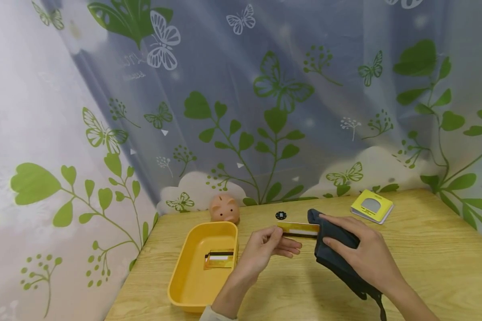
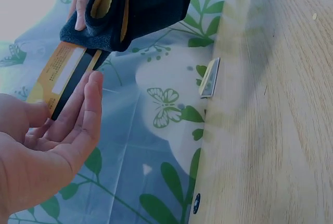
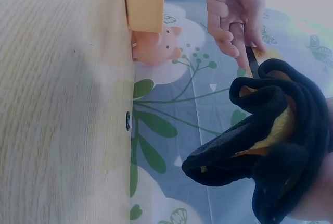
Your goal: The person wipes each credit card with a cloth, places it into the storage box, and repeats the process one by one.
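In the head view my left hand (image 1: 259, 249) pinches a yellow card (image 1: 299, 229) with a black stripe between thumb and fingers. The card's far end is inside the mouth of a dark cloth pouch (image 1: 330, 261). My right hand (image 1: 367, 252) grips that pouch, its thumb on the near side and fingers over the top. From the left wrist, the card (image 2: 58, 73) shows a white strip and small print. A yellow lining shows in the folds of the pouch (image 3: 312, 94) in the right wrist view; its inside is mostly hidden.
A yellow bin (image 1: 202, 290) stands on the wooden table (image 1: 281, 285) at left, with a striped card (image 1: 220, 258) inside. Behind it sits a pink piggy bank (image 1: 225, 208). A black round chip (image 1: 280, 215) and a yellow-and-white square item (image 1: 371, 206) lie toward the patterned curtain (image 1: 233, 147).
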`<state>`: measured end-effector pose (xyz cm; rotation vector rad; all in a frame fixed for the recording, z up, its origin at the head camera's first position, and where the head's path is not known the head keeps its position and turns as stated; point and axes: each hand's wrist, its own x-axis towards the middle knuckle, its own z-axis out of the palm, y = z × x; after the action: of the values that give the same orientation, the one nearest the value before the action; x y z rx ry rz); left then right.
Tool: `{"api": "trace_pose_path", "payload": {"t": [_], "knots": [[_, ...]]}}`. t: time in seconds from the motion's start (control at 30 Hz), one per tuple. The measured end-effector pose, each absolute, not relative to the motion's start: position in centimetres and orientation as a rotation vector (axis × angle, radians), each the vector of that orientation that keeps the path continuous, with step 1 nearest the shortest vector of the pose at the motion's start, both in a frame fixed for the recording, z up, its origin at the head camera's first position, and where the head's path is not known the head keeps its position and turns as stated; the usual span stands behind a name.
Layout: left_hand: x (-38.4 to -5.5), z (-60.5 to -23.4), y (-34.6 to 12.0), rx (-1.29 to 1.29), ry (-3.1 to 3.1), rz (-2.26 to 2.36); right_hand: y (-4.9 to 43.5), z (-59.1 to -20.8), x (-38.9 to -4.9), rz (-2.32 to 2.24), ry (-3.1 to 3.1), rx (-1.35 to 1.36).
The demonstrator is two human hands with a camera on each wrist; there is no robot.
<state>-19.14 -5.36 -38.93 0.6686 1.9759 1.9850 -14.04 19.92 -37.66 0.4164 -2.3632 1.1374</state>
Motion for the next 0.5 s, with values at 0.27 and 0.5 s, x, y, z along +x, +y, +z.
{"api": "trace_pose_path", "payload": {"t": [0.27,0.5], "knots": [[-18.97,-39.08,-5.53,0.581,2.031,2.002,20.06,-37.60,-14.01,1.145,-2.372,0.405],[-19.08,-39.29,-5.54,0.590,1.932,2.102,20.38,-37.46,-14.05,1.155,-2.364,0.396]]}}
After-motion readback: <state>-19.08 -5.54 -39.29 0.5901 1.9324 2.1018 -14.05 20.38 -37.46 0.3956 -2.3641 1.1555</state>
